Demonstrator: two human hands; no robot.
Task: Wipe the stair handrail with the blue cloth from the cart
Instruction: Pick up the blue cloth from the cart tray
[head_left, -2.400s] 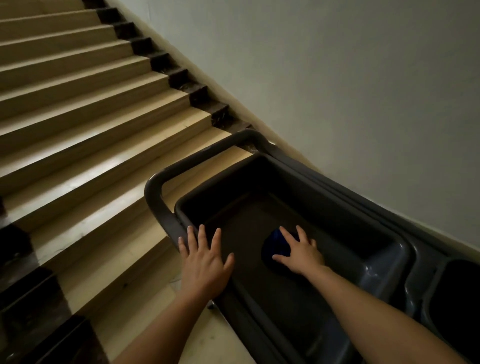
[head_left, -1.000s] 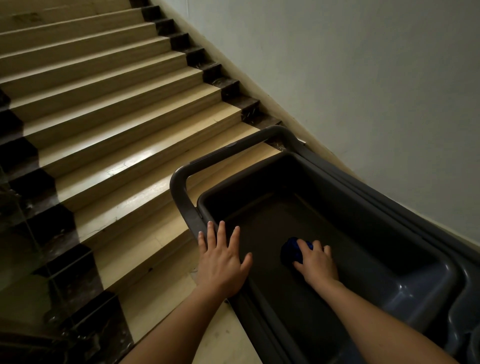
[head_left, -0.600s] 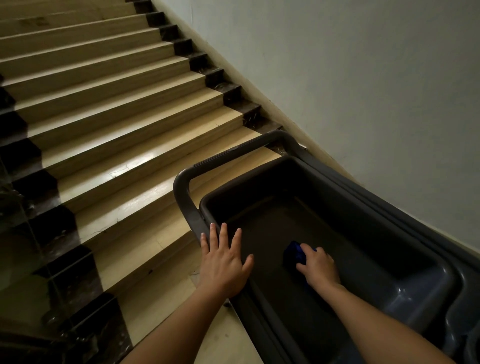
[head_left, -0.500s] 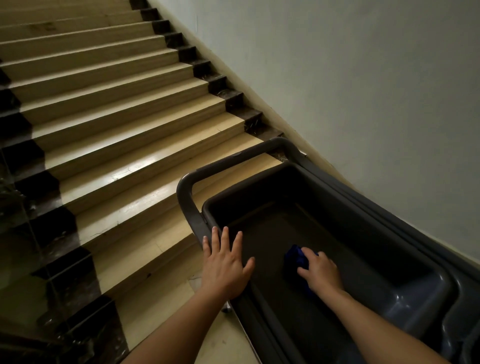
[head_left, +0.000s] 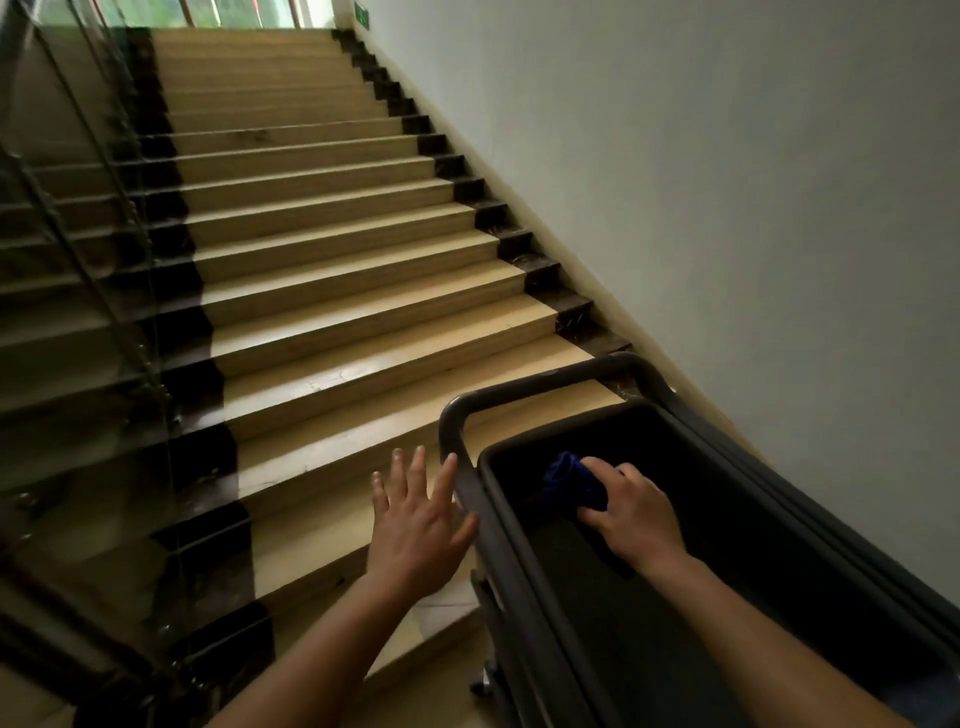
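Now, right hand (head_left: 636, 512) gripping blue cloth (head_left: 569, 480) in cart (head_left: 506, 561), left hand (head_left: 415, 530) spread open, fingers straight, nr cart

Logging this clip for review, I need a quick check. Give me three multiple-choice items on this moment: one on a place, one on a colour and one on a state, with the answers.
1. Where is the cloth?
A) on a step
B) in the tub of the cart
C) over the glass railing

2. What colour is the cloth?
A) white
B) blue
C) red

3. How is the left hand?
A) gripping the cart's bar
B) holding the cloth
C) open, fingers spread

Answers:
1 B: the cloth shows against the tub's dark inside, gripped by the right hand.
2 B: it is deep blue.
3 C: its fingers are straight and apart, holding nothing.
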